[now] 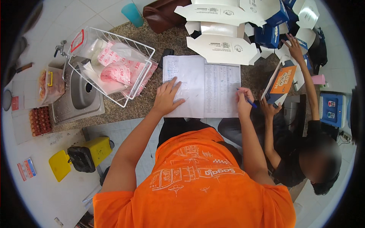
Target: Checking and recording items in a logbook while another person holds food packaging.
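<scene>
An open notebook lies on the speckled counter in front of me. Handwriting runs down its left page, and the right page carries a filled-in table with ruled columns. My left hand rests flat on the left page, fingers spread. At the right page's outer edge, my right hand grips a blue pen between closed fingers. The pen's upper end points toward the lower right, and its tip sits near the page's edge; whether it touches paper I cannot tell.
A white wire basket with pink-printed packets stands left, beside a steel sink. Unfolded white cartons pile up at the back right. To my right, a co-worker's hands handle an orange-and-blue box. A turquoise cup is at the back.
</scene>
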A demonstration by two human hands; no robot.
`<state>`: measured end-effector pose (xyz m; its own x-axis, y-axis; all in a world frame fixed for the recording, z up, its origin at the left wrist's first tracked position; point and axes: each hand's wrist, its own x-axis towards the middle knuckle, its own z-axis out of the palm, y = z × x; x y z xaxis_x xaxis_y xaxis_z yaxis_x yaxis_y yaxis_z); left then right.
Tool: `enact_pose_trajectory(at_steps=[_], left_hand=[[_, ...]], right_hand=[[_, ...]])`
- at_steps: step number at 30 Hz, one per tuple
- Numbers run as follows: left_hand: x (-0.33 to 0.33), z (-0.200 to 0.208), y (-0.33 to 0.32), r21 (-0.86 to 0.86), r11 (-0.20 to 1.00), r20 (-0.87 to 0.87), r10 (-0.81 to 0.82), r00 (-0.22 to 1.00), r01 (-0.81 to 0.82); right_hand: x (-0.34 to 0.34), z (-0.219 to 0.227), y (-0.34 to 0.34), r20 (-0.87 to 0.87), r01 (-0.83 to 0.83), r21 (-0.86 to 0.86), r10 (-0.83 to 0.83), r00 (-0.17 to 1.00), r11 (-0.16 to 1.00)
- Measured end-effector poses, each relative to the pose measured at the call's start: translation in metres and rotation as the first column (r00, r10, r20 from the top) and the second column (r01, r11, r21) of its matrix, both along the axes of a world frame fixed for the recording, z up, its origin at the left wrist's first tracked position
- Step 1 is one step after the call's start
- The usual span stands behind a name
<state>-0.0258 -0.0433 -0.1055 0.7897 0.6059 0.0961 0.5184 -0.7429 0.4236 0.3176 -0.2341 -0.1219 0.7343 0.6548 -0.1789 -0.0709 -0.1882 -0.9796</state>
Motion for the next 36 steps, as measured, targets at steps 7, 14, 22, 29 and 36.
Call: enact_pose_trajectory(at_steps=[7,14,22,29,36], left_hand=[[-0.001,-0.002,0.002,0.120,0.992,-0.076,0.033,0.997,-0.024],[0.000,-0.001,0.000,0.134,0.990,-0.058,0.055,0.997,-0.046],[-0.001,0.002,-0.001,0.128,0.991,-0.038,0.054,0.998,-0.049],[0.001,0.003,-0.001,0.136,0.990,-0.018,0.046,0.999,-0.043],[0.001,0.001,0.000,0.149,0.988,-0.022,0.041,0.999,-0.037]], right_hand=[[0.002,0.003,-0.017,0.279,0.115,-0.032,-0.102,0.955,0.993],[-0.003,0.000,-0.018,0.644,0.001,0.000,-0.001,0.765,1.000],[-0.005,0.001,0.003,0.593,0.019,-0.015,-0.006,0.805,1.000],[0.003,-0.005,0.004,0.482,0.065,-0.089,-0.014,0.876,0.994],[0.019,-0.012,0.016,0.375,0.133,-0.094,-0.088,0.923,0.987]])
